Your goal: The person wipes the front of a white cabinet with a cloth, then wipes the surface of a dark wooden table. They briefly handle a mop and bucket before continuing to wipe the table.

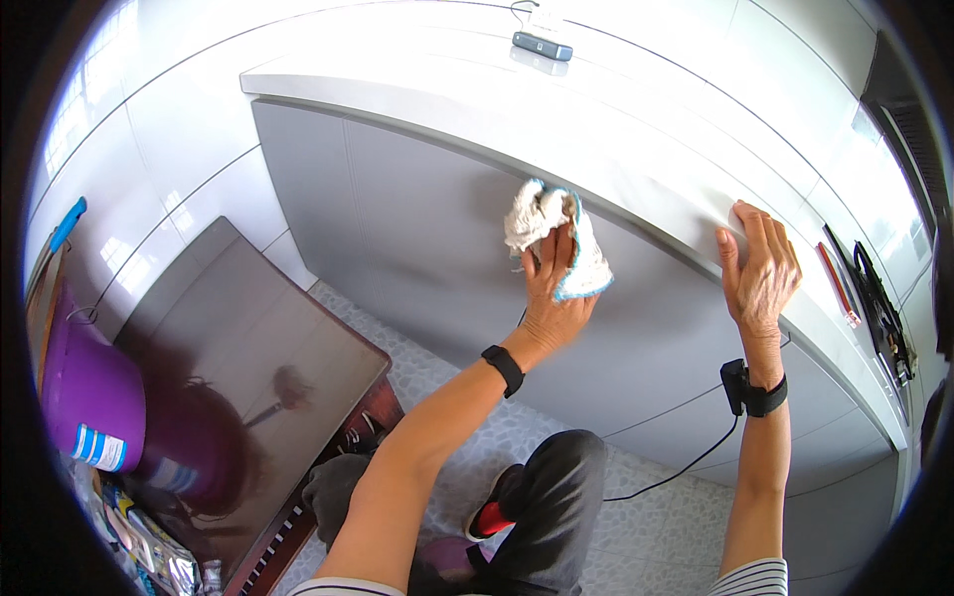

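Note:
A bunched white cloth (589, 257) with blue edging is in my left hand (555, 316), up against the grey cabinet front (417, 216) just below the countertop's edge. Part of the cloth hangs over the fingers and hides some of them. My right hand (762, 268) rests on the white countertop (633, 164) near its front edge, thumb and fingers apart, holding nothing. Black straps circle both wrists; the right one carries a small box with a cable.
A dark glossy table (298, 335) stands at the left with a purple bucket (104, 387) on it. A small black device (542, 46) sits at the counter's back. Dark utensils (876, 305) lie at the right. A cable (678, 477) hangs below my right wrist.

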Available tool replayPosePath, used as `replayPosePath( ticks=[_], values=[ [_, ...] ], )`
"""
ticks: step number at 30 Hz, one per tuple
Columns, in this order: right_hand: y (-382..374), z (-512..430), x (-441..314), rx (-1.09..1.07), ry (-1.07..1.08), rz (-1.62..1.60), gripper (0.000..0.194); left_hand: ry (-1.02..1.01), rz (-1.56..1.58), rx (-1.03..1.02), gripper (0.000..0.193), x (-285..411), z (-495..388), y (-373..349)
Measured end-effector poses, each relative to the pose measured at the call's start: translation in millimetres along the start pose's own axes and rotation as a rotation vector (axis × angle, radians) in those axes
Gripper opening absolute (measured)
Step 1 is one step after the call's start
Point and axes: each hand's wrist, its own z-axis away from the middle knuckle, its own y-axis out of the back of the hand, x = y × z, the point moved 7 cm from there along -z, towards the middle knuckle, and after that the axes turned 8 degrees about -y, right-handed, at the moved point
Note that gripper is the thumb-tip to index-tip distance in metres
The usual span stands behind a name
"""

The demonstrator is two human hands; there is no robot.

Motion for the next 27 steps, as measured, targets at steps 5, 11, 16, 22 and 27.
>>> replayPosePath(
  ticks=[5,11,16,22,27],
  values=[
    [1,0,-1,0.058,0.057,0.011,0.049,0.040,-0.048,0.119,0.064,-22,10,-8],
    [1,0,-2,0.065,0.054,-0.009,0.047,0.078,-0.119,0.012,0.048,-36,82,-50],
    [0,1,0,0.060,0.044,0.005,0.046,0.157,-0.118,-0.105,0.041,-40,136,-71],
    [-3,2,1,0.049,0.050,0.034,0.046,0.321,-0.069,-0.366,0.040,-42,186,-74],
    [0,1,-1,0.068,0.046,0.008,0.046,0.302,-0.021,-0.184,0.038,-25,161,-51]
  ],
)
